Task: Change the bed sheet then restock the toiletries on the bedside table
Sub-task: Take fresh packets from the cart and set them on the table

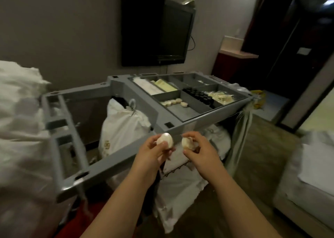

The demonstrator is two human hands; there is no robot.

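Observation:
My left hand (153,152) holds a round white wrapped soap (164,140) between thumb and fingers. Beside it, my right hand (197,148) pinches a second round soap (187,143). Both hands hover just in front of the grey housekeeping cart (126,91). The cart's top tray (182,109) has compartments: several more round soaps (173,102), small dark bottles (198,94), pale yellow packets (221,96) and white folded items (146,87).
A tied white laundry bag (122,127) sits inside the cart's open frame. Bundled white linen (19,115) fills the left. A bed corner (314,167) lies at the right. A wall-mounted television (155,30) hangs behind the cart, and a dark doorway (282,35) stands at the back right.

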